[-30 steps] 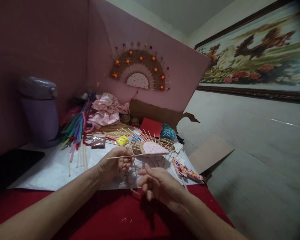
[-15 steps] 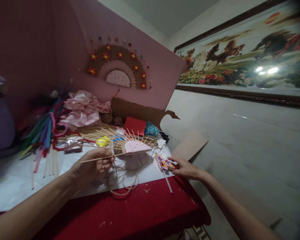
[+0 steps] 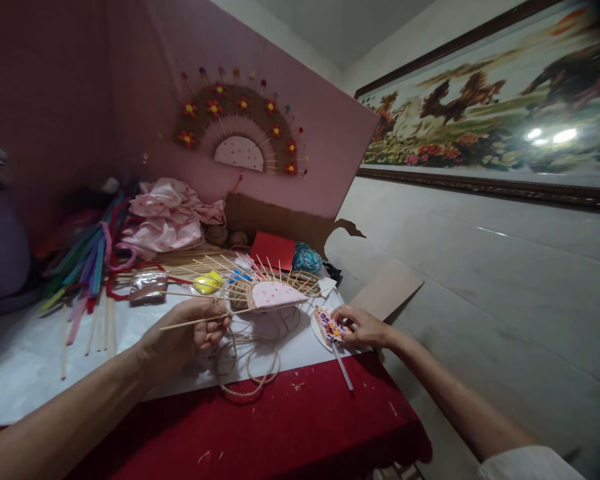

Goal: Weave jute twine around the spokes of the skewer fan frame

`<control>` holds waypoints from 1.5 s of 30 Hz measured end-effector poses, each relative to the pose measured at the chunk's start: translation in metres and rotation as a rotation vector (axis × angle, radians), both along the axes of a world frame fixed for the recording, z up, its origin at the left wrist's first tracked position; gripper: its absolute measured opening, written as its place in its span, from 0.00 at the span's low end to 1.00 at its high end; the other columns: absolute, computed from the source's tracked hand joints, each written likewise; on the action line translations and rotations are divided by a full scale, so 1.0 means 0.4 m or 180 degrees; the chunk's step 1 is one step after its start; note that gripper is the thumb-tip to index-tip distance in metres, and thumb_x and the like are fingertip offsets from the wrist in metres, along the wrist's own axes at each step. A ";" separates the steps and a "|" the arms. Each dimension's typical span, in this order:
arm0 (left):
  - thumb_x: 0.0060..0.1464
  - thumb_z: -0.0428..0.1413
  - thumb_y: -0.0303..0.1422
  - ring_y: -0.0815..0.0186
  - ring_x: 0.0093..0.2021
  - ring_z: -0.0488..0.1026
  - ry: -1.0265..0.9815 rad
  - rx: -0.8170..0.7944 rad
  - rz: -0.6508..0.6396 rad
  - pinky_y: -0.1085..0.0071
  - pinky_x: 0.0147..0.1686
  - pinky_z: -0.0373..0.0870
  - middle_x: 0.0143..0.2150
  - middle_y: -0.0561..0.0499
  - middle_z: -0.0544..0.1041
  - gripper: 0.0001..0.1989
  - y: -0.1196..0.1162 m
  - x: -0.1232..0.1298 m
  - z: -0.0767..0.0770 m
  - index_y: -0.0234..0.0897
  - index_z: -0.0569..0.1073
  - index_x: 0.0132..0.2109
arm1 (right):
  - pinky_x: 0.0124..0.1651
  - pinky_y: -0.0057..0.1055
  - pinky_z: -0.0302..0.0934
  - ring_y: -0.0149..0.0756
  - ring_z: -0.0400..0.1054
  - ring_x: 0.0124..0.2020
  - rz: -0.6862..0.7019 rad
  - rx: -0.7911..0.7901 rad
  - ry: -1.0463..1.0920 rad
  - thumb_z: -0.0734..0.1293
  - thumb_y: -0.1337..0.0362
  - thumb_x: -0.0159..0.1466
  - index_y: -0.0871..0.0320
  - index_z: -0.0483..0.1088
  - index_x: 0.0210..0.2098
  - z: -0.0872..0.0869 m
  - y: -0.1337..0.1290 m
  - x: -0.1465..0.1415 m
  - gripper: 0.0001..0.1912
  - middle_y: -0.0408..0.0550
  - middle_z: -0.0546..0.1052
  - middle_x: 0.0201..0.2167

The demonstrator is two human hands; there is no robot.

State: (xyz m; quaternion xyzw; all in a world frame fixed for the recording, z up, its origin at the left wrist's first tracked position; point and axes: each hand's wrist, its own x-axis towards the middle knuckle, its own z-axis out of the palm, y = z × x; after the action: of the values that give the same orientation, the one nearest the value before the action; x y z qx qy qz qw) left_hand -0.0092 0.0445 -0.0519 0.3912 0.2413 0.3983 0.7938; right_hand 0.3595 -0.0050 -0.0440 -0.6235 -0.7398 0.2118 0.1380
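Near the front edge of the bench (image 3: 300, 427), the left hand (image 3: 185, 337) pinches a skewer-ribbed fan frame (image 3: 260, 293), its long stick lying left to right. Farther right, at the bench's right edge, the right hand (image 3: 363, 327) rests fingers-down on a colourful patterned piece (image 3: 331, 328), loose twine (image 3: 250, 367) between the hands.

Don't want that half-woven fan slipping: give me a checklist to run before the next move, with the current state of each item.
1. Left hand grips the skewer fan by a skewer: ok.
2. Right hand touches the patterned glue gun: ok.
3. Glue gun firmly grasped: cannot tell.
4. Twine lying untangled: not ok, loose loops spill onto the red cloth.
5. Twine clear of the glue gun: ok.
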 end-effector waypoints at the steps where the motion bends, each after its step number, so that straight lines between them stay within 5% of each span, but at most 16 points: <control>1: 0.45 0.56 0.22 0.73 0.24 0.70 -0.0001 -0.0001 -0.0017 0.80 0.25 0.69 0.24 0.51 0.73 0.04 -0.002 0.001 0.001 0.33 0.73 0.28 | 0.38 0.28 0.54 0.35 0.59 0.35 -0.0016 -0.0038 0.0038 0.64 0.71 0.42 0.59 0.65 0.33 0.004 -0.002 0.002 0.16 0.43 0.66 0.33; 8: 0.46 0.55 0.22 0.74 0.23 0.69 0.0033 0.0036 -0.0029 0.80 0.24 0.68 0.24 0.52 0.72 0.04 -0.005 0.002 0.003 0.33 0.72 0.29 | 0.29 0.24 0.52 0.30 0.56 0.29 0.0074 -0.0504 0.0482 0.61 0.68 0.44 0.58 0.57 0.29 0.029 -0.025 0.014 0.12 0.39 0.63 0.27; 18: 0.46 0.54 0.21 0.72 0.23 0.69 0.0069 0.0060 -0.0013 0.79 0.23 0.67 0.24 0.51 0.72 0.04 0.001 0.002 -0.004 0.32 0.72 0.28 | 0.27 0.23 0.52 0.29 0.59 0.28 -0.0089 -0.0801 0.1222 0.65 0.65 0.48 0.58 0.61 0.35 0.058 -0.036 -0.018 0.15 0.40 0.67 0.29; 28: 0.45 0.54 0.24 0.74 0.22 0.65 0.0163 0.0169 -0.0151 0.79 0.20 0.62 0.24 0.51 0.71 0.03 -0.009 0.004 0.003 0.31 0.72 0.28 | 0.26 0.25 0.54 0.29 0.59 0.26 -0.1022 0.0339 0.2313 0.68 0.57 0.50 0.56 0.64 0.37 0.044 -0.108 -0.008 0.16 0.43 0.67 0.28; 35: 0.43 0.54 0.25 0.74 0.18 0.62 0.0209 0.0354 -0.0231 0.78 0.17 0.56 0.20 0.53 0.68 0.03 -0.018 0.008 -0.001 0.32 0.71 0.24 | 0.14 0.20 0.41 0.21 0.47 0.14 -0.1060 -0.0179 0.3293 0.64 0.54 0.55 0.58 0.65 0.36 0.103 -0.159 -0.179 0.15 0.38 0.60 0.19; 41: 0.43 0.55 0.25 0.73 0.18 0.62 0.0174 0.0510 -0.0192 0.76 0.17 0.56 0.21 0.52 0.69 0.02 -0.018 0.011 -0.005 0.32 0.71 0.25 | 0.14 0.21 0.39 0.21 0.48 0.13 -0.0870 -0.1203 0.2442 0.64 0.50 0.56 0.60 0.63 0.24 0.129 -0.187 -0.335 0.18 0.37 0.59 0.14; 45: 0.43 0.55 0.26 0.74 0.16 0.60 0.0348 0.0586 -0.0233 0.76 0.15 0.52 0.19 0.53 0.68 0.02 -0.023 0.017 -0.008 0.33 0.70 0.25 | 0.15 0.22 0.40 0.20 0.48 0.13 -0.0563 -0.1291 0.2141 0.62 0.49 0.57 0.60 0.59 0.20 0.123 -0.186 -0.366 0.21 0.37 0.59 0.13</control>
State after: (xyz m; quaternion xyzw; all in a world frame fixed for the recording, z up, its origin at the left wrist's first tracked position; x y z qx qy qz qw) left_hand -0.0023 0.0355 -0.0551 0.4921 0.2322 0.3676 0.7542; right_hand 0.2132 -0.0794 0.0053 -0.5953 -0.5400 0.5330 0.2643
